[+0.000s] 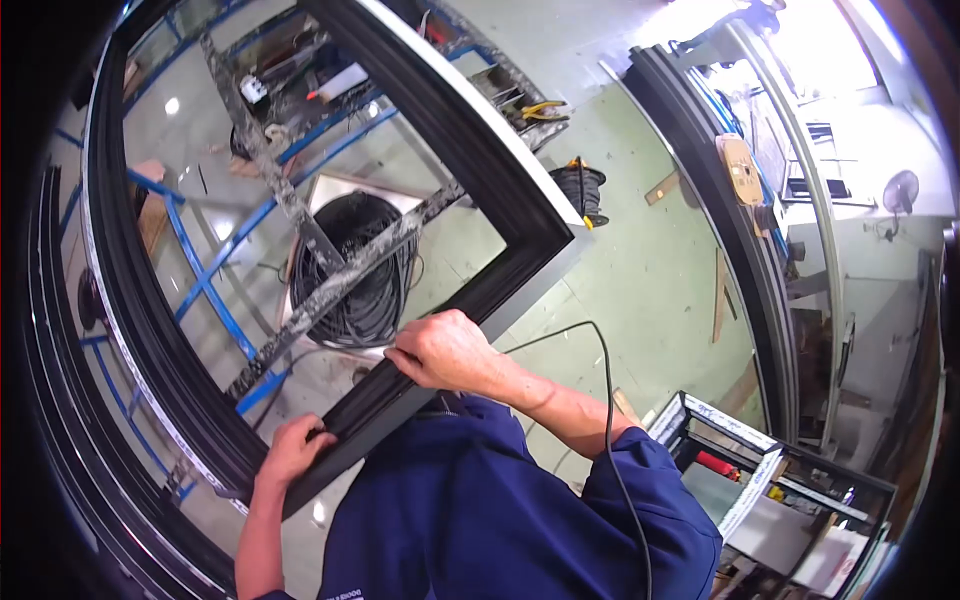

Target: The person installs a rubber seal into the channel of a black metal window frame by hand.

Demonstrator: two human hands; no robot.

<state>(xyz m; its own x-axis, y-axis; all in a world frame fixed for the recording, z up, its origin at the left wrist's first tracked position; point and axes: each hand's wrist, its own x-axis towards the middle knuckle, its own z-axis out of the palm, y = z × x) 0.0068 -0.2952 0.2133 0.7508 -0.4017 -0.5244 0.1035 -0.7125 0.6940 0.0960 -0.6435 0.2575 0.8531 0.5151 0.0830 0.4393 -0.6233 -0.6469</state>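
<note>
A large black window frame (375, 412) with a white outer strip along its far right side lies across blue and grey supports in front of me. My right hand (445, 352) is closed over the near rail, knuckles up and fingertips curled onto its inner edge. Further left on this rail, my left hand (294, 448) grips close to the near left corner, its thumb and fingers bent on the profile. Whether a thin strip lies under the fingers of either hand cannot be made out.
Below the frame is a coil of black rubber-like strip (385, 290). Yellow-handled pliers (543, 110) lie on a tool shelf, with a cable reel (580, 190) nearby. Long dark profiles (715, 215) stand at right, above a cart (800, 500). A black cord (612, 430) passes my right arm.
</note>
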